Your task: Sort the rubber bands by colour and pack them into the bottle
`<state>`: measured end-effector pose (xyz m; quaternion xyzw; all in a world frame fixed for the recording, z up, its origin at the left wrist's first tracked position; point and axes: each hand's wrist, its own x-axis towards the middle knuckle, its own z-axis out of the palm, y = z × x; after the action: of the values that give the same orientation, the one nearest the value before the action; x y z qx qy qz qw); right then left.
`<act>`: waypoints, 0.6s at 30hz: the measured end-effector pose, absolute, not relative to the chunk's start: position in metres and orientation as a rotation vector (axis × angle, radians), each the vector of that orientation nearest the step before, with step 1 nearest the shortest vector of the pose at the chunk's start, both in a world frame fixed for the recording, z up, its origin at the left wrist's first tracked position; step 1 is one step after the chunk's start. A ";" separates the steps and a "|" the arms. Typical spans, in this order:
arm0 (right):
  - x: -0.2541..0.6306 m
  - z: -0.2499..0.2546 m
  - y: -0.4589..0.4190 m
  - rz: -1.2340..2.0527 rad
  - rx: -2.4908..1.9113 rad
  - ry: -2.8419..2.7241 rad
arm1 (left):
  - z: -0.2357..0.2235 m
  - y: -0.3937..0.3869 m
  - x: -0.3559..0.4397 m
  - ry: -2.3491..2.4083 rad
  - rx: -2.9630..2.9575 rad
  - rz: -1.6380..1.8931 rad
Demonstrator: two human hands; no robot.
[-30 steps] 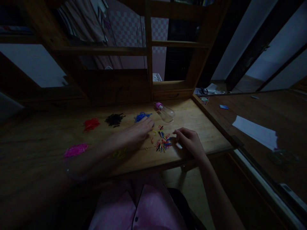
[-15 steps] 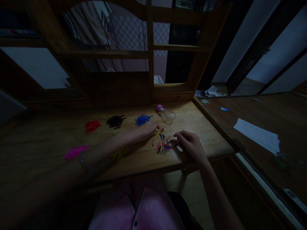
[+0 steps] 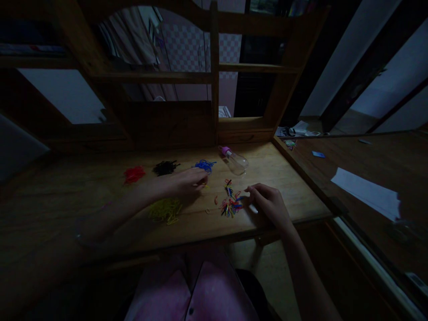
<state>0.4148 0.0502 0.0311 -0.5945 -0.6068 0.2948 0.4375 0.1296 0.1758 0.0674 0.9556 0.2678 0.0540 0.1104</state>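
Mixed pile of small coloured pieces (image 3: 230, 207): on the desktop (image 3: 254, 223), between my hands, its spread running roughly away from me. My right hand (image 3: 269, 200) is nearer, just to the right of it; thumb and forefinger are drawn close together, but I cannot tell whether they grip anything. My left hand (image 3: 196, 177) is farther off — the pile lies to its right and nearer my body. A yellow piece (image 3: 206, 186) shows at my left fingertips; grip unconfirmed. Blue pile (image 3: 204, 166): just beyond that hand. Yellow pile (image 3: 165, 210): to its left, nearer me.
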 end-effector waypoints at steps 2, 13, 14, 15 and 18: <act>0.415 0.032 0.050 0.735 -1.474 -1.510 | 0.081 0.165 0.099 0.827 2.759 0.112; 0.415 0.031 0.048 0.734 -1.497 -1.492 | 0.080 0.124 0.027 1.075 2.490 0.038; 0.414 0.031 0.048 0.732 -1.500 -1.489 | 0.080 0.125 0.026 1.089 2.457 0.048; 0.414 0.031 0.048 0.729 -1.502 -1.491 | 0.081 0.126 0.024 1.097 2.429 0.057; 0.414 0.033 0.047 0.715 -1.500 -1.503 | 0.086 0.126 0.021 1.096 2.395 0.077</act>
<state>0.4141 0.0473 0.0326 -0.6027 -0.6040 0.2874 0.4352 0.0215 0.1259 0.0856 0.8800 0.4025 0.0283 0.2507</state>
